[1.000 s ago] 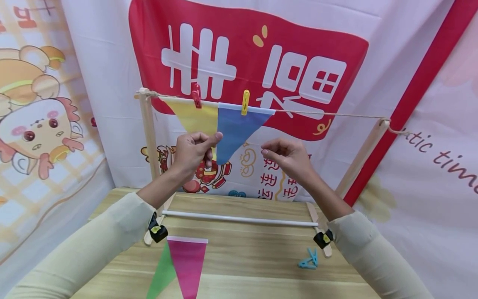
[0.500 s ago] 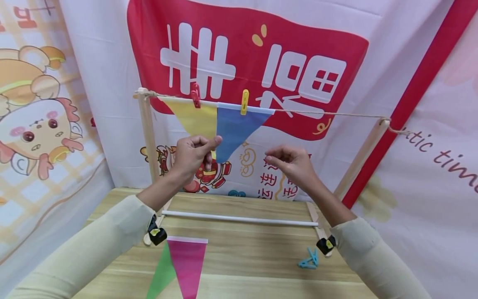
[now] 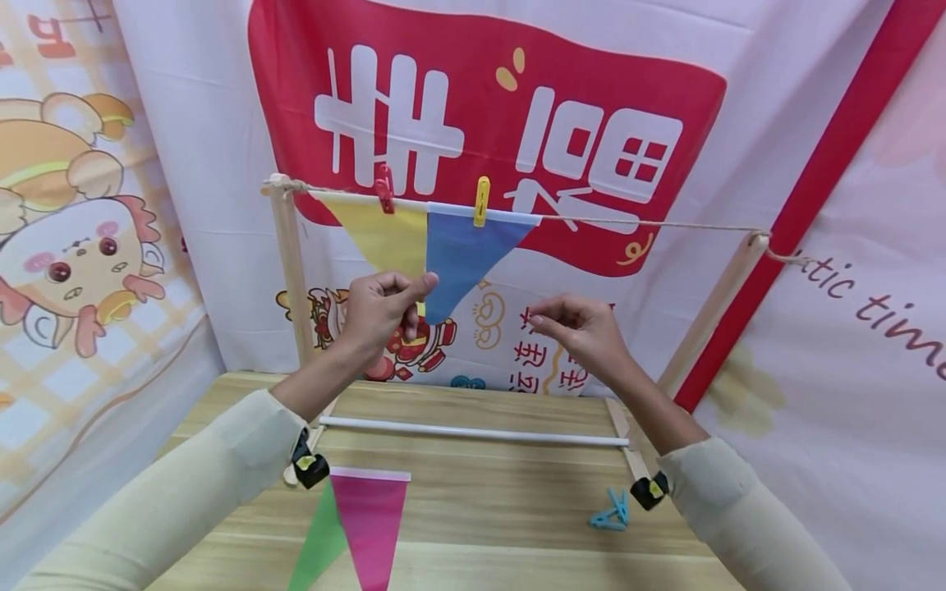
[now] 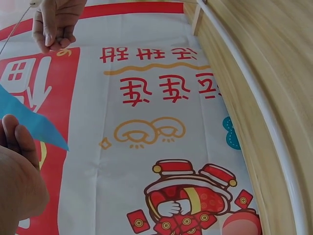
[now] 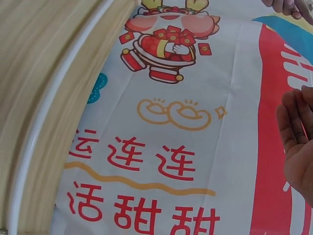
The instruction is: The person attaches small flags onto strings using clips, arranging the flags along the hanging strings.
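In the head view, a yellow pennant and a blue pennant hang side by side from a twine line. A red clothespin clips the yellow one, and a yellow clothespin the blue one. My left hand is in front of the yellow pennant's lower part, thumb tip beside the blue pennant's left edge; no grip on the cloth shows. My right hand hovers right of the blue pennant, fingers loosely bent, with nothing seen in it. The blue pennant's tip appears in the left wrist view.
Two wooden posts, left and right, carry the twine, with a white rod across their feet. A pink pennant overlaps a green one on the wooden table. Blue clothespins lie at the right.
Both hands have sunk slightly, and the right hand has drifted a little to the right, away from the blue pennant. The pennants and clothespins keep their places on the line.
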